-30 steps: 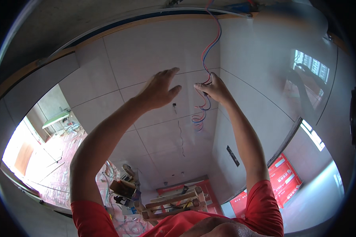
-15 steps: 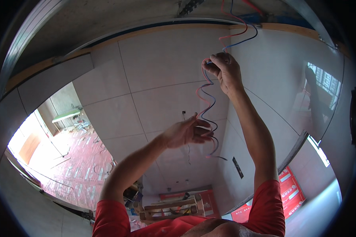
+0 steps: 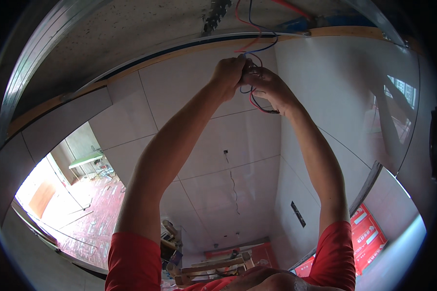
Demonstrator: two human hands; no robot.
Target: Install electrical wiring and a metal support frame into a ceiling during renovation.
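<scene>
A red electrical wire (image 3: 260, 34) and a blue electrical wire (image 3: 275, 40) hang from the ceiling and run down to my raised hands. My left hand (image 3: 229, 76) is closed around the pair near the top of the wall. Right beside it, almost touching, my right hand (image 3: 269, 88) has its fingers curled on the same wires. Below the fingers, the wires bunch into small loops, and a bent length reaches back under my right palm. The fingers partly cover one another, so the exact grip points are hidden.
Metal ceiling channels (image 3: 22, 72) curve overhead at left and right. Large pale wall panels (image 3: 199, 140) stand ahead, with a thin loose wire (image 3: 234, 189) hanging from a small hole. Low down is a wooden frame (image 3: 213, 266). An opening at left shows a littered floor (image 3: 90, 208).
My left hand has risen from the lower coils to beside my right hand. The dangling spiral of wires is now gathered up into short loops at both hands.
</scene>
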